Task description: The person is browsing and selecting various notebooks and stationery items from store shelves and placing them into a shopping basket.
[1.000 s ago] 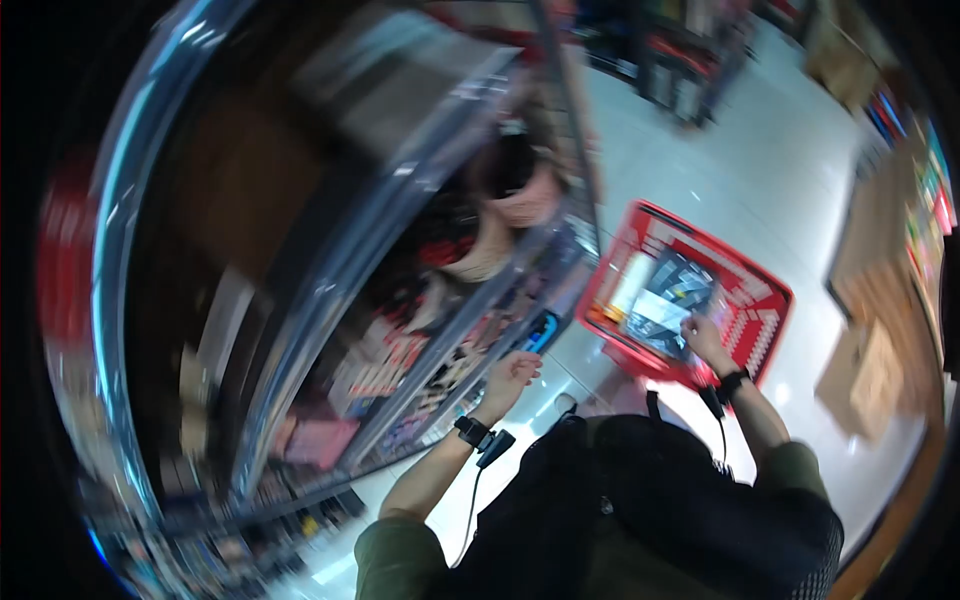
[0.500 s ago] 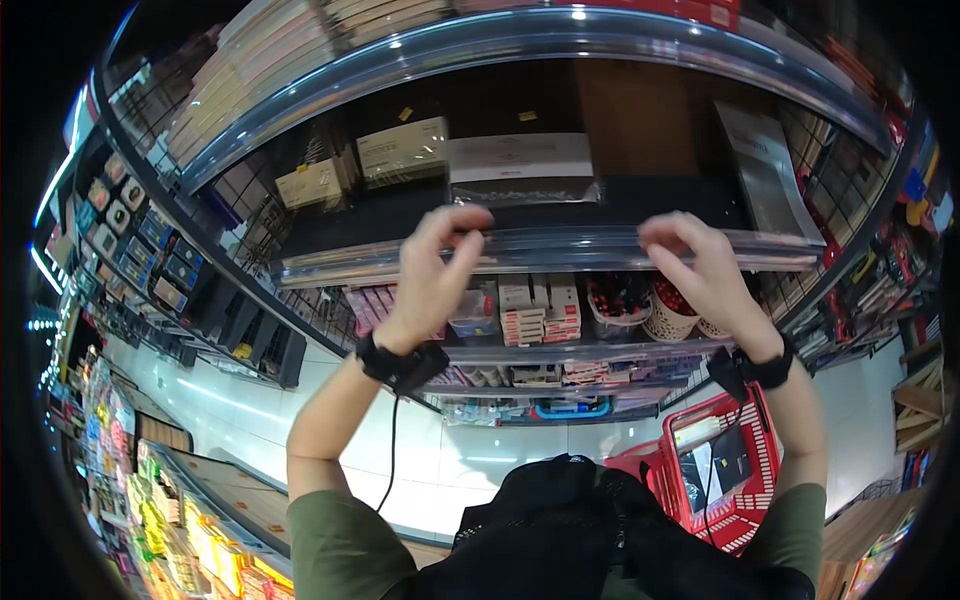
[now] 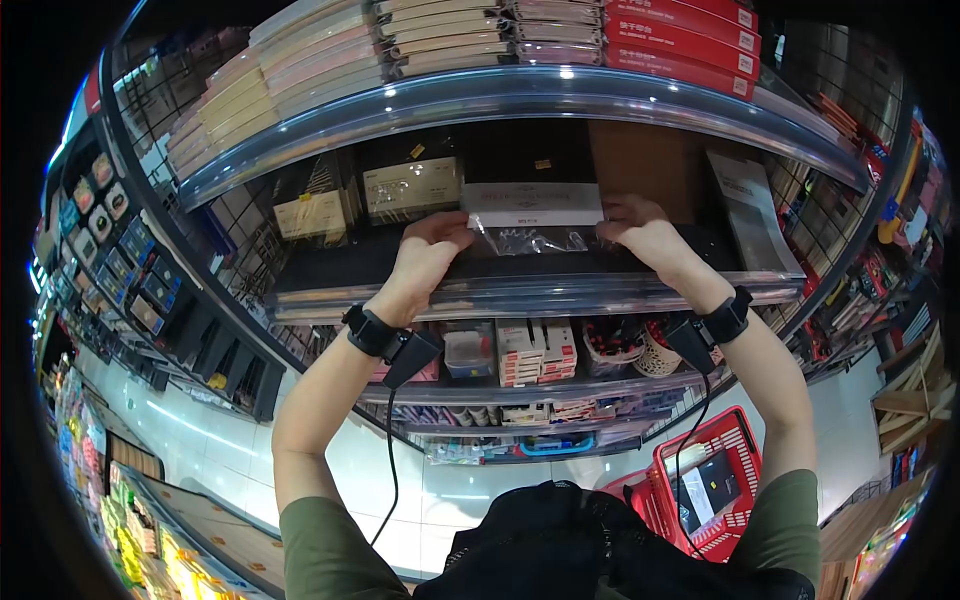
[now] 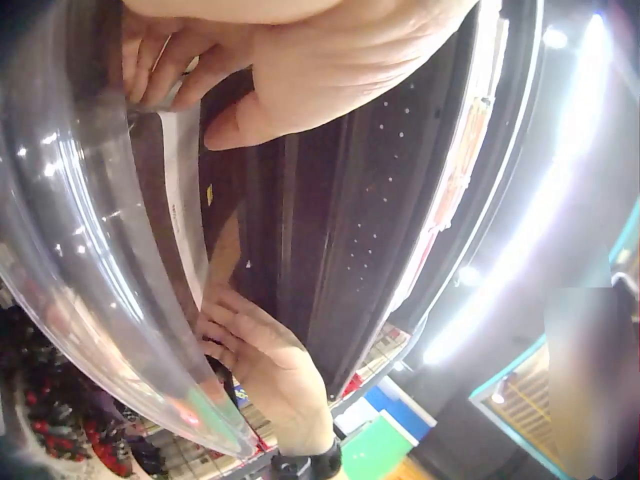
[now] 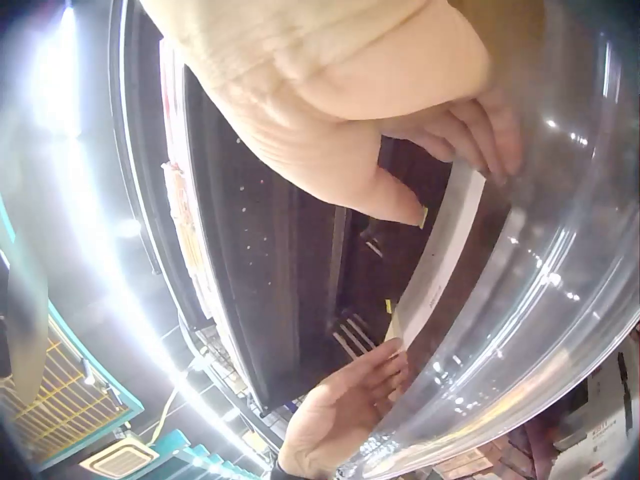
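Observation:
A black notebook (image 3: 535,203) with a white paper band and clear plastic wrap lies on the middle shelf. My left hand (image 3: 422,262) grips its left edge, and my right hand (image 3: 657,248) holds the right edge. In the left wrist view, the thumb of the left hand (image 4: 330,70) lies over the dark cover beside the white band. The right wrist view has the right hand (image 5: 330,110) with fingertips at the band's end. Both hands' fingertips are partly hidden. Left of it sit other wrapped black notebooks (image 3: 410,187) with cream bands.
A clear shelf lip (image 3: 560,297) runs below my wrists. Above hangs another shelf edge (image 3: 500,100), with stacked pads and red boxes (image 3: 680,45) on it. A grey-covered notebook (image 3: 752,205) leans at the right. On the floor stands a red basket (image 3: 745,470) with items inside.
The view has swung from the basket to face the shelf. Both hands have come up from low by the basket, reached over the shelf lip, and taken hold of the notebook's sides.

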The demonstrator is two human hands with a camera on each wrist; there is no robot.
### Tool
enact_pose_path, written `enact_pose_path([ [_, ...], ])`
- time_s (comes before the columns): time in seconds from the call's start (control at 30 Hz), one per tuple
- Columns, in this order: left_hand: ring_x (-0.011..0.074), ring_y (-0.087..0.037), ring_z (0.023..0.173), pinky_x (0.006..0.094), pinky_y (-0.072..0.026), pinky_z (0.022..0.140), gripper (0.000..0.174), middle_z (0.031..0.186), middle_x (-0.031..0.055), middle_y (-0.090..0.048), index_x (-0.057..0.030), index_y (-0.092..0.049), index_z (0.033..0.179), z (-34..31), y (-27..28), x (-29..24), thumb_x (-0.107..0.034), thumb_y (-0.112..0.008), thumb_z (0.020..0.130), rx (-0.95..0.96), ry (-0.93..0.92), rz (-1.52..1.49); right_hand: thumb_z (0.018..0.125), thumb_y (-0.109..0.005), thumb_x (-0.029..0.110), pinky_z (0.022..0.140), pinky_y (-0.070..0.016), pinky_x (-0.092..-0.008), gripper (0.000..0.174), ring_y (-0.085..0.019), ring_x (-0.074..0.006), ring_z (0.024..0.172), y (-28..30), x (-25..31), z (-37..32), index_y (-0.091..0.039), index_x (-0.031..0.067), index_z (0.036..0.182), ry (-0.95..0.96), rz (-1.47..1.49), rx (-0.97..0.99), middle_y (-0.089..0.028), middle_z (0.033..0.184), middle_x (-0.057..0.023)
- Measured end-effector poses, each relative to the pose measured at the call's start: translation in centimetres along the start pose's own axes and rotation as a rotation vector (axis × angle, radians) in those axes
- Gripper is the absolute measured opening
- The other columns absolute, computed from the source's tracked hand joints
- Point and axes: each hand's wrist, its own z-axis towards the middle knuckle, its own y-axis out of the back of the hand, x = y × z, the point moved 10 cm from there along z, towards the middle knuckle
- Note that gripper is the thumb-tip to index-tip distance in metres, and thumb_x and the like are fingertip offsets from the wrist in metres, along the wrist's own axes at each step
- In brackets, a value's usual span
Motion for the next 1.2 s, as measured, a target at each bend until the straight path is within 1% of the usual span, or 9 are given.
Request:
enact_pose_path([
  [0.23, 0.0160, -0.061, 0.095, 0.0237, -0.0480, 0.072, 0.027, 0.104, 0.0117, -0.063, 0.0027, -0.056, 0.110, 0.9, -0.4, 1.6, -0.006, -0.058, 0.084, 0.027, 0.207, -0.296, 0.081, -0.061, 0.012, 0.066, -0.0456, -0.0255, 0.038, -0.058, -0.0143, 0.081, 2.7, -0.1, -1.0, -0.055, -0.0036, 0.115, -0.086, 0.098, -0.196, -0.064, 0.094, -0.0091],
  [0.3, 0.0172, -0.062, 0.094, 0.0257, -0.0498, 0.074, 0.026, 0.102, 0.0113, -0.063, 0.0019, -0.055, 0.109, 1.9, -1.3, 2.3, -0.011, -0.059, 0.086, 0.092, 0.193, -0.380, 0.080, -0.066, 0.015, 0.052, -0.0409, -0.0213, 0.024, -0.052, -0.0092, 0.062, 2.3, -0.9, -1.2, -0.062, -0.0024, 0.097, -0.222, 0.345, -0.084, -0.059, 0.075, -0.0048],
  [0.4, 0.0191, -0.062, 0.094, 0.0293, -0.0508, 0.080, 0.029, 0.105, 0.0125, -0.062, 0.0031, -0.055, 0.110, -1.0, -4.5, 0.2, -0.013, -0.058, 0.087, 0.180, 0.313, -0.625, 0.083, -0.067, 0.017, 0.046, -0.0368, -0.0195, 0.018, -0.048, -0.0059, 0.053, 1.0, -1.5, -2.4, -0.063, 0.0000, 0.085, -0.235, 0.607, 0.002, -0.054, 0.064, -0.0003],
  [0.47, 0.0217, -0.061, 0.099, 0.0327, -0.0497, 0.087, 0.036, 0.111, 0.0146, -0.060, 0.0054, -0.050, 0.117, -2.9, -6.3, -1.0, -0.012, -0.059, 0.086, 0.267, 0.298, -0.627, 0.085, -0.066, 0.020, 0.040, -0.0319, -0.0181, 0.021, -0.042, -0.0049, 0.045, 1.2, -2.1, -4.1, -0.061, -0.0003, 0.086, -0.247, 0.534, 0.073, -0.050, 0.058, 0.0018],
  [0.57, 0.0210, -0.059, 0.102, 0.0336, -0.0479, 0.090, 0.042, 0.114, 0.0152, -0.058, 0.0062, -0.047, 0.120, -5.2, -8.8, -1.8, -0.009, -0.061, 0.084, 0.361, 0.166, -0.570, 0.085, -0.065, 0.021, 0.041, -0.0315, -0.0162, 0.022, -0.041, -0.0027, 0.045, 2.5, -1.5, -8.4, -0.060, 0.0008, 0.088, -0.104, 0.509, 0.092, -0.049, 0.059, 0.0032],
  [0.67, 0.0190, -0.059, 0.102, 0.0321, -0.0460, 0.090, 0.044, 0.114, 0.0140, -0.060, 0.0057, -0.048, 0.120, -7.9, -11.5, -2.3, -0.010, -0.064, 0.082, 0.425, 0.141, -0.401, 0.087, -0.064, 0.023, 0.042, -0.0329, -0.0150, 0.024, -0.043, -0.0012, 0.048, 4.1, -2.0, -14.1, -0.058, 0.0012, 0.097, -0.139, 0.521, 0.089, -0.054, 0.066, 0.0029],
  [0.87, 0.0138, -0.060, 0.094, 0.0291, -0.0469, 0.085, 0.035, 0.105, 0.0098, -0.064, 0.0036, -0.056, 0.111, -12.9, -21.8, 0.2, -0.013, -0.068, 0.083, 0.776, 0.143, -0.124, 0.089, -0.060, 0.022, 0.046, -0.0398, -0.0156, 0.034, -0.050, -0.0026, 0.053, 8.1, -9.1, -26.2, -0.051, 0.0008, 0.114, -0.276, 0.454, -0.078, -0.057, 0.076, 0.0008],
  [1.03, 0.0129, -0.060, 0.094, 0.0281, -0.0473, 0.085, 0.030, 0.106, 0.0098, -0.063, 0.0041, -0.053, 0.114, -19.0, -33.4, 6.0, -0.001, -0.061, 0.085, 1.090, 0.421, -0.157, 0.088, -0.062, 0.026, 0.046, -0.0402, -0.0188, 0.028, -0.050, -0.0046, 0.052, 7.3, -20.8, -39.7, -0.052, 0.0014, 0.095, -0.498, 0.638, -0.311, -0.054, 0.068, 0.0015],
  [1.2, 0.0138, -0.058, 0.099, 0.0276, -0.0457, 0.087, 0.031, 0.112, 0.0090, -0.061, 0.0028, -0.052, 0.117, -27.1, -44.9, 14.7, -0.013, -0.057, 0.090, 1.399, 0.792, -0.110, 0.085, -0.066, 0.031, 0.043, -0.0354, -0.0195, 0.031, -0.048, -0.0063, 0.047, 6.1, -28.6, -53.4, -0.054, 0.0027, 0.081, -0.830, 0.797, -0.511, -0.050, 0.061, 0.0009],
])
